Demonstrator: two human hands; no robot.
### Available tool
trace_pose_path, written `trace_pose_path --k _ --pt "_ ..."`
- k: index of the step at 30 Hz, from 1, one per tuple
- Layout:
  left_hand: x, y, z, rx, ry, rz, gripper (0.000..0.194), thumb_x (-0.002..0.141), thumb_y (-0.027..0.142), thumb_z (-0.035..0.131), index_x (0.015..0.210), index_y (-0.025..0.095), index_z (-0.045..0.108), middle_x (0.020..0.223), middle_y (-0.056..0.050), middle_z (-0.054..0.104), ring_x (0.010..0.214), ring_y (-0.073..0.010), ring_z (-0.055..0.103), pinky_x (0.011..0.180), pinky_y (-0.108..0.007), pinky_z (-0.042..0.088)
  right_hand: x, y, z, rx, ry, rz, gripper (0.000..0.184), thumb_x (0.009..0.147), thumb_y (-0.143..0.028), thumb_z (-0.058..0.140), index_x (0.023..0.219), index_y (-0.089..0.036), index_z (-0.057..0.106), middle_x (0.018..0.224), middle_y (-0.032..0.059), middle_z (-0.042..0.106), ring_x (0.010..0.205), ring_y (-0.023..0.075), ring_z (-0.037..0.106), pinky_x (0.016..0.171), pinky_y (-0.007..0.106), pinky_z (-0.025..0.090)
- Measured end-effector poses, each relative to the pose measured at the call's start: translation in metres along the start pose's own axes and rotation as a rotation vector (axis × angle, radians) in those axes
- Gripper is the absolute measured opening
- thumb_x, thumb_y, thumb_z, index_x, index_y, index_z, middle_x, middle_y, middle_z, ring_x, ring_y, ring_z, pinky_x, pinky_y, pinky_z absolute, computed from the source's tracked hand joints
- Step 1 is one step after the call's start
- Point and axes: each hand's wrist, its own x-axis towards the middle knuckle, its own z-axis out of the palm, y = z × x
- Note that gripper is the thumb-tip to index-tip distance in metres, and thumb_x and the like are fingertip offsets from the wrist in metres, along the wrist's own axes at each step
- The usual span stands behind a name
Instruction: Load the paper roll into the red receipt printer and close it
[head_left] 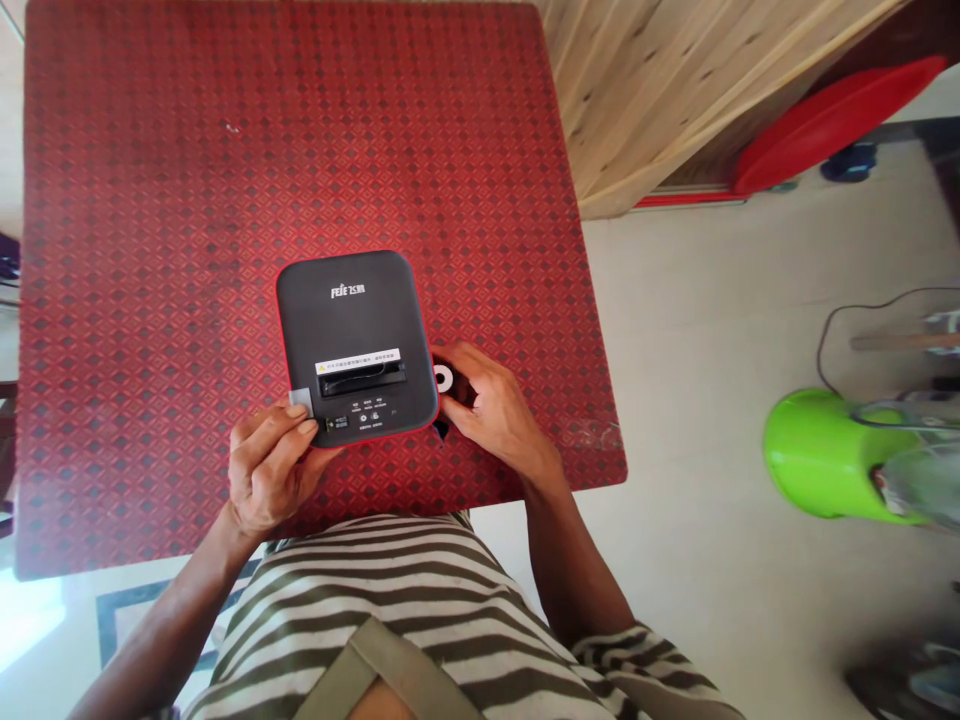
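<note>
A black receipt printer with a red edge lies on the red patterned table, a label and a paper slot on its top. My left hand grips its near left corner, fingertips pressed by a small grey tab. Close against the printer's right side, my right hand is closed around a small roll, seemingly white paper, whose ring-shaped end shows. My fingers cover most of that roll. Below it pokes out a small dark piece that I cannot make out.
The table reaches away from me, its near edge against my striped shirt. Wood panelling stands beyond its right side. On the floor to the right are a red round object, a bright green bucket and a thin cable.
</note>
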Motion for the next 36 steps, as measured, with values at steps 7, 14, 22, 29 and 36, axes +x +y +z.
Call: trace_pose_path --k 7,14,22,29,36 --pt "0.003 -0.005 -0.007 -0.028 -0.064 0.029 0.065 0.074 0.025 0.097 0.128 0.026 0.06 0.114 -0.007 0.073 0.099 -0.0218 0.075 0.082 -0.035 0.063 -0.013 0.005 -0.009 0.191 0.024 0.147 0.052 0.086 -0.016 0.073 0.137 -0.026 0.069 0.103 0.0019 0.071 0.074 0.0157 0.064 0.075 0.035 0.058" --pt "0.014 -0.004 -0.009 -0.051 -0.097 -0.033 0.061 0.079 0.032 0.094 0.129 0.022 0.06 0.105 -0.006 0.075 0.091 -0.0205 0.074 0.085 -0.037 0.062 -0.02 0.013 -0.014 0.481 0.102 0.256 0.038 0.091 -0.032 0.079 0.129 -0.026 0.074 0.115 0.0063 0.079 0.092 0.0179 0.072 0.084 0.035 0.062" --pt "0.011 -0.004 -0.008 -0.084 -0.128 -0.153 0.052 0.081 0.041 0.093 0.12 0.024 0.063 0.102 -0.004 0.079 0.088 -0.0207 0.076 0.084 -0.038 0.057 -0.018 0.007 -0.016 0.478 0.22 0.251 0.029 0.092 -0.032 0.078 0.121 -0.026 0.077 0.117 0.0062 0.082 0.096 0.0191 0.077 0.09 0.039 0.064" --pt "0.009 -0.005 -0.006 -0.029 -0.101 -0.092 0.054 0.083 0.042 0.091 0.125 0.024 0.062 0.103 -0.004 0.079 0.091 -0.0218 0.076 0.085 -0.039 0.058 -0.012 -0.017 -0.029 0.324 0.294 0.13 0.024 0.093 -0.032 0.075 0.117 -0.026 0.078 0.109 0.0041 0.082 0.089 0.0196 0.076 0.086 0.04 0.066" --pt "0.005 -0.004 -0.002 -0.076 -0.015 -0.049 0.058 0.083 0.028 0.088 0.133 0.025 0.059 0.118 -0.009 0.078 0.098 -0.0229 0.079 0.087 -0.037 0.061 0.025 -0.06 -0.032 -0.043 0.182 -0.194 0.014 0.104 -0.028 0.066 0.111 -0.028 0.079 0.109 0.0024 0.079 0.089 0.0183 0.072 0.081 0.037 0.062"
